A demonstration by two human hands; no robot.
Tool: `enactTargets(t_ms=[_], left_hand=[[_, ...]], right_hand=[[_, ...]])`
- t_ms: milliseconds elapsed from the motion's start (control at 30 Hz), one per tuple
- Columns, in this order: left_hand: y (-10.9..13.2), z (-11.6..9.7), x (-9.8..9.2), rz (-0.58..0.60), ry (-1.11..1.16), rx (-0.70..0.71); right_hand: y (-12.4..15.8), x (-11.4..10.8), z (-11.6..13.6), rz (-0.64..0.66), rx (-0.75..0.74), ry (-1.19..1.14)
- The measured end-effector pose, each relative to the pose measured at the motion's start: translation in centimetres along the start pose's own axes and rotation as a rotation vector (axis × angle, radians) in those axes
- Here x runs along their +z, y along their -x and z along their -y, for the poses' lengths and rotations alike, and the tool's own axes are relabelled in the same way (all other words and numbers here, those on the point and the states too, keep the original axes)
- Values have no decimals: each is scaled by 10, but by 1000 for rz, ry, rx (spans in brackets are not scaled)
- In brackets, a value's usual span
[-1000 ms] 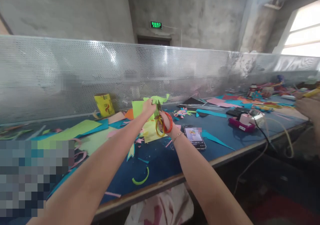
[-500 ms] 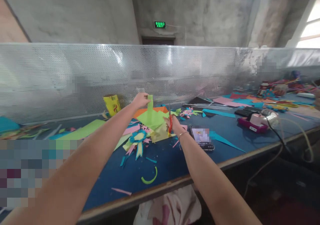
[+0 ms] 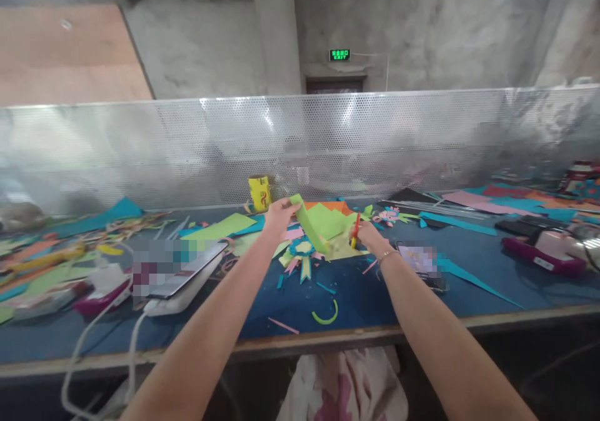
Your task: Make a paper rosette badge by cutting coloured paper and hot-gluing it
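Head view: left hand (image 3: pixel 280 213) pinches a green strip (image 3: pixel 309 226), right hand (image 3: pixel 368 237) grips scissors (image 3: pixel 357 226); seemingly cutting, next calling for alignment.

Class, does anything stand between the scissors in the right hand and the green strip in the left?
Nothing visible blocks the scissors from the green strip; the green sheet seen between them appears to lie lower.

Green exit sign (image 3: pixel 339 55), perforated metal partition (image 3: pixel 197 152), yellow packet (image 3: pixel 259 193)
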State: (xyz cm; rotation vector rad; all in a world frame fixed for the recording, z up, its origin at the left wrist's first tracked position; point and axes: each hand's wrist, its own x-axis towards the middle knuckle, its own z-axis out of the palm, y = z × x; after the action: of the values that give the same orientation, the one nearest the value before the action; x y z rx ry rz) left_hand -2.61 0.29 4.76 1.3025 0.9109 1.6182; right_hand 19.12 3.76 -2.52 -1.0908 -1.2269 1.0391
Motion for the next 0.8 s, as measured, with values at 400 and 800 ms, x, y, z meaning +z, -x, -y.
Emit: enactTargets(t_ms=[400, 800], left_hand=[[7, 5, -20, -9, 209, -67], [0, 15, -29, -164, 288, -103]], right_hand=[[6, -1, 1, -121, -232, 582], [15, 15, 5, 77, -259, 484]])
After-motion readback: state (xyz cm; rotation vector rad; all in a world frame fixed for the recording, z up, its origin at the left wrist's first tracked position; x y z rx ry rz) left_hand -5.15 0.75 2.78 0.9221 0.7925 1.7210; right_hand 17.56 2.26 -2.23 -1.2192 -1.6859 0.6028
